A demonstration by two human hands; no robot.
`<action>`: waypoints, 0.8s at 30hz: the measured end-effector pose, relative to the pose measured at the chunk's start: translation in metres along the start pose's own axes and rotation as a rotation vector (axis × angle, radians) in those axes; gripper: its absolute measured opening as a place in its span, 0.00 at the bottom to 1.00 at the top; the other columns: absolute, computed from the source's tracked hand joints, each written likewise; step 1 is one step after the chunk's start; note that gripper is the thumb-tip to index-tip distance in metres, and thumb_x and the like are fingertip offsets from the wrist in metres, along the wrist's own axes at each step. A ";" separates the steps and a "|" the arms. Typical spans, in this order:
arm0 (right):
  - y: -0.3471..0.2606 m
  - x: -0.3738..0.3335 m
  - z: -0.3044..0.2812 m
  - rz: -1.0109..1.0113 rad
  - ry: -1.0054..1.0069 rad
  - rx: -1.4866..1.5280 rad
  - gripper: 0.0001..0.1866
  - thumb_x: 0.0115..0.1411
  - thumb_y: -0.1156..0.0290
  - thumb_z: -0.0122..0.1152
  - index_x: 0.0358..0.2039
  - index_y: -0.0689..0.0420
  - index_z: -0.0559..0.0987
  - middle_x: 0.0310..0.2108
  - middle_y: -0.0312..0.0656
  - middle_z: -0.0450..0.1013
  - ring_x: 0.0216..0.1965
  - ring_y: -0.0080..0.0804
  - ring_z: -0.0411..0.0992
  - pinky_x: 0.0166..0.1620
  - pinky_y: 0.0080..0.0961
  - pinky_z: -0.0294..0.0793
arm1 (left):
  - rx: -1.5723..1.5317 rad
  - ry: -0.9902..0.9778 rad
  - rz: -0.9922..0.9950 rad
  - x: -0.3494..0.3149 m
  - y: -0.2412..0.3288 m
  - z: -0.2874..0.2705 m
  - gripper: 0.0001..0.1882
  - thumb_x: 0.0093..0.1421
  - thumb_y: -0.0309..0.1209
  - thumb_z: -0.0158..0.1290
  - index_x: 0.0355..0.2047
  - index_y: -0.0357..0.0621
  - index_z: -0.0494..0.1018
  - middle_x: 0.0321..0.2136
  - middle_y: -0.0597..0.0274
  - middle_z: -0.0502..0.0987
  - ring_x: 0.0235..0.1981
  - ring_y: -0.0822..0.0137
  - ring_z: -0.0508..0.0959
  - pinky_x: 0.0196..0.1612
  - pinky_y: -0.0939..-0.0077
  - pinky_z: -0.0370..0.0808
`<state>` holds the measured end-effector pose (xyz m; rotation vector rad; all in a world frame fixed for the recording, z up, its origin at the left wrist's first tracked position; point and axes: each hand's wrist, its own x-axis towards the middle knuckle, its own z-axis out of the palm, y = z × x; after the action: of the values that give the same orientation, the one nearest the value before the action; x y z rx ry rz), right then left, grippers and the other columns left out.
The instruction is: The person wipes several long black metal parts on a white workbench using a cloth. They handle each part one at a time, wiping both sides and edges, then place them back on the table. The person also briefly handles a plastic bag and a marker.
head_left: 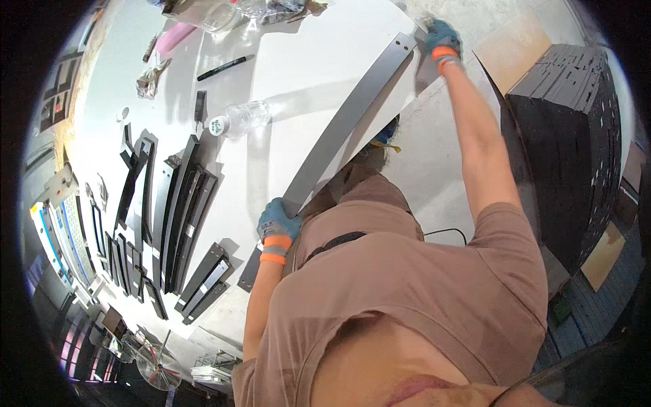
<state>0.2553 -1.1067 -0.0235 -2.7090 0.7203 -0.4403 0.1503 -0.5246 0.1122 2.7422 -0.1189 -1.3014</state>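
Carefully, two gloved hands attend to a long grey bar

A person in a brown shirt [407, 264] leans over a white table [305, 51], arms spread wide. Slanting along the table's near edge is a long, flat grey bar [346, 119]; whether it rests on the surface or is raised slightly above it cannot be told.

The left hand [277, 220], in a blue-grey glove with an orange cuff, has its fingers wrapped around the bar's nearer end. The right hand [442, 39], gloved to match, is beside the far end, where two small holes show. Its fingers are bent, but blur hides whether they grasp anything.

Good handling here would seem to mean a firm left grip and a matching support at the far end, so that the length neither twists nor dips. Turning it slowly looks wise, since a swinging end could knock the clear bottle [247, 117] lying on its side or the black pen [225, 68] beyond it. Dark strips [178, 210] crowd the table's left side, and a stack of dark panels [563, 156] stands to the right, so elbow room deserves care. Sliding the bar might scuff its smooth face; lifting is probably safer.
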 end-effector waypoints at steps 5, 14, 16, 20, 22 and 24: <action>-0.091 -0.019 -0.062 -0.173 0.323 0.288 0.16 0.67 0.62 0.52 0.46 0.58 0.81 0.41 0.53 0.79 0.44 0.55 0.76 0.46 0.43 0.74 | -0.274 0.100 0.239 -0.010 -0.024 -0.011 0.33 0.48 0.29 0.59 0.57 0.50 0.70 0.42 0.46 0.76 0.44 0.45 0.77 0.48 0.58 0.75; -0.296 -0.245 -0.063 -1.042 -0.392 0.621 0.21 0.55 0.65 0.60 0.52 0.46 0.79 0.48 0.35 0.76 0.45 0.39 0.76 0.47 0.36 0.78 | -0.952 -0.562 0.286 0.010 -0.008 -0.036 0.23 0.56 0.29 0.62 0.51 0.34 0.74 0.40 0.59 0.80 0.39 0.70 0.78 0.40 0.74 0.77; -0.287 -0.225 -0.048 -0.849 -0.471 0.637 0.17 0.59 0.65 0.59 0.50 0.47 0.80 0.48 0.37 0.77 0.46 0.39 0.76 0.48 0.35 0.78 | -0.905 -0.584 0.122 0.013 -0.020 -0.030 0.21 0.56 0.32 0.64 0.47 0.35 0.75 0.34 0.59 0.79 0.32 0.70 0.78 0.34 0.73 0.77; -0.183 -0.103 0.013 -0.493 -0.154 0.279 0.15 0.61 0.69 0.58 0.49 0.52 0.80 0.52 0.42 0.77 0.51 0.44 0.75 0.54 0.37 0.74 | -0.935 -0.588 0.073 0.018 -0.023 -0.011 0.19 0.56 0.36 0.66 0.42 0.36 0.77 0.27 0.61 0.78 0.24 0.69 0.77 0.26 0.74 0.75; -0.120 -0.028 0.019 -0.345 0.148 0.125 0.16 0.63 0.60 0.57 0.48 0.50 0.80 0.48 0.43 0.78 0.48 0.48 0.76 0.51 0.39 0.77 | -0.928 -0.585 0.090 0.020 -0.020 -0.013 0.19 0.56 0.36 0.66 0.41 0.35 0.77 0.28 0.60 0.79 0.25 0.70 0.77 0.26 0.74 0.75; -0.070 0.019 0.006 0.110 -0.132 0.052 0.17 0.63 0.61 0.56 0.50 0.52 0.80 0.49 0.46 0.78 0.50 0.50 0.75 0.52 0.41 0.74 | -0.934 -0.545 0.100 0.018 -0.016 -0.019 0.19 0.55 0.37 0.66 0.40 0.35 0.77 0.28 0.60 0.79 0.25 0.70 0.77 0.26 0.73 0.75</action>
<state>0.3025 -1.0576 0.0004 -2.6053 0.8044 -0.2484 0.1769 -0.5098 0.1087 1.5685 0.2478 -1.5170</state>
